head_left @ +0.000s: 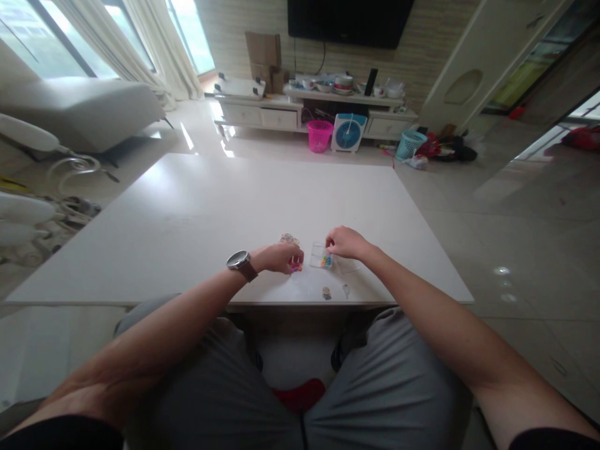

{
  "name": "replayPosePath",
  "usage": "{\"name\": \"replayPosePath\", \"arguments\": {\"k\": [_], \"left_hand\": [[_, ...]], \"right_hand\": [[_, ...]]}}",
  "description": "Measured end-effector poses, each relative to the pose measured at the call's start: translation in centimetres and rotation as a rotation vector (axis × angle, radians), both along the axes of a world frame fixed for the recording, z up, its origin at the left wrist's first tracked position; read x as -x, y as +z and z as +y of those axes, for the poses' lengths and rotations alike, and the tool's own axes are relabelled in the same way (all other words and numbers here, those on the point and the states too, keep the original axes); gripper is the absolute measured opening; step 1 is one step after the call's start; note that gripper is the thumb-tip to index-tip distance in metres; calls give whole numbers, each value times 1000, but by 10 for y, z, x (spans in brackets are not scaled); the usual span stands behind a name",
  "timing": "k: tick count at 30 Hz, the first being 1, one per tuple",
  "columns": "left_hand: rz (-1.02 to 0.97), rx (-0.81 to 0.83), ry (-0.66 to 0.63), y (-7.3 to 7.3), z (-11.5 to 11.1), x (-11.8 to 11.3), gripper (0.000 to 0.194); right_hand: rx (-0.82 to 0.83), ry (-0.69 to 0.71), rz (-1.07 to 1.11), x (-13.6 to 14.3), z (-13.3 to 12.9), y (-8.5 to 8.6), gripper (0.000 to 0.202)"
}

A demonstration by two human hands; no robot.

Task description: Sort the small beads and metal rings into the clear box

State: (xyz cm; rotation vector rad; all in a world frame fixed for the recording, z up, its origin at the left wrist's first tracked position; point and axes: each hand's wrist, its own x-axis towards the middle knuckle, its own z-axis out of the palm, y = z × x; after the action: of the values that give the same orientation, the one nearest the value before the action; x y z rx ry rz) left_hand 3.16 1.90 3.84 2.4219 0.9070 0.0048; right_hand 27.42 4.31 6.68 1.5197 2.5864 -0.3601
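Observation:
On the white table, a small clear compartment box (pixel 316 255) holds colorful small pieces (pixel 326 260) in its right front part. My right hand (pixel 345 242) is over the box's right side, fingers pressed together; what they hold, if anything, is too small to make out. To the left of the box, my left hand (pixel 283 257) rests with bent fingers around pink and orange small pieces (pixel 295 267). Behind that hand lies a pile of pale small rings (pixel 289 239). A clear lid (pixel 349 267) is right of the box. Near the front edge are a small yellow-and-blue figure (pixel 327 292) and a small clear item (pixel 346 290).
The white table (pixel 262 200) reaches forward and to both sides, its front edge near my knees. Beyond it stand a pink basket (pixel 319 136), a blue fan (pixel 349 132), a light blue basket (pixel 409 145) and a low cabinet (pixel 281 117) bearing dishes. Chairs are at the left.

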Motion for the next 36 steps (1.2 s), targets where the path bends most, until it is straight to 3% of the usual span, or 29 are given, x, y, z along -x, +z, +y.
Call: {"name": "replayPosePath", "arguments": {"k": [4, 10, 21, 36], "left_hand": [[-2, 7, 12, 2, 1, 0, 22], [-14, 26, 27, 9, 6, 12, 42], [-104, 22, 17, 13, 11, 20, 44], [-67, -21, 23, 7, 12, 24, 43]], "right_hand": [[44, 5, -81, 1, -1, -3, 22], [83, -40, -155, 6, 0, -6, 21], [24, -47, -146, 11, -5, -8, 24], [117, -27, -119, 6, -1, -7, 23]]}}
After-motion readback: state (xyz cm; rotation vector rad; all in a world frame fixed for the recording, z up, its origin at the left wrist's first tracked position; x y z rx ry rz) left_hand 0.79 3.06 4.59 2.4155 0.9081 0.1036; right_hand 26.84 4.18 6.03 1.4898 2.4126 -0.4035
